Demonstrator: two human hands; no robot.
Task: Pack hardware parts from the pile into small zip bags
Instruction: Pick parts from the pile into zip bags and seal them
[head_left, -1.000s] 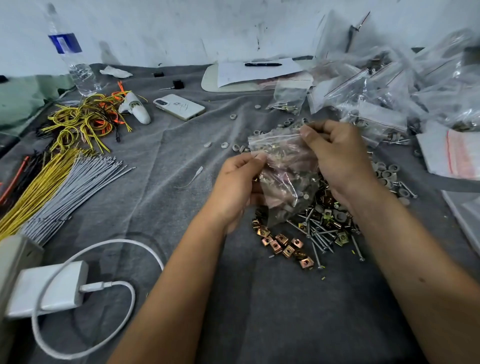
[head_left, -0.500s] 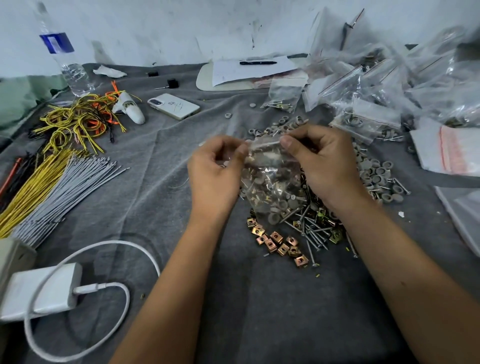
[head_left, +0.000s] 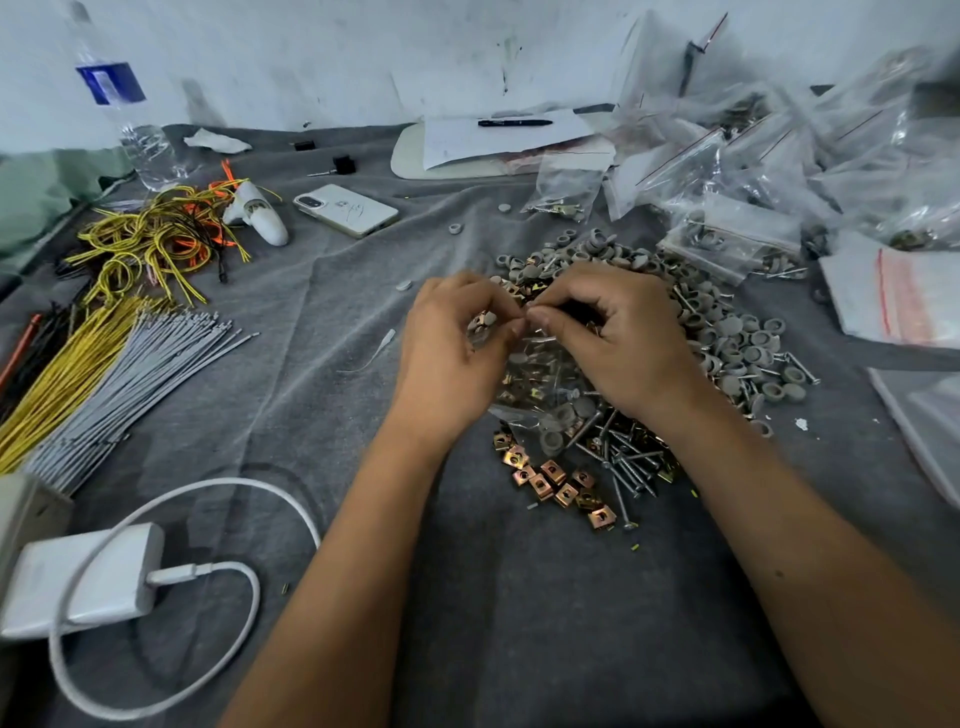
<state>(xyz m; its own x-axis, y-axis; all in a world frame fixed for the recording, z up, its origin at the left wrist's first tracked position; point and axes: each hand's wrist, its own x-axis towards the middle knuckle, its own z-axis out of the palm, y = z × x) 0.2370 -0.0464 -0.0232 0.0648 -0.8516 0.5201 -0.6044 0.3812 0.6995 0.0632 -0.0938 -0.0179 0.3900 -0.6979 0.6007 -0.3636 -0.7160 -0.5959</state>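
Your left hand (head_left: 457, 358) and right hand (head_left: 618, 343) pinch the top of a clear zip bag (head_left: 540, 384), bulging with screws, gray caps and brass clips; it hangs over the hardware pile (head_left: 623, 462).

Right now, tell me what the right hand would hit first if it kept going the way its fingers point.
The right hand points left; its fingertips nearly meet the left hand over the zip bag.

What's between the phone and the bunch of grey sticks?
In the head view, only bare grey cloth lies between the phone and the grey sticks. The yellow wires sit off to the side.
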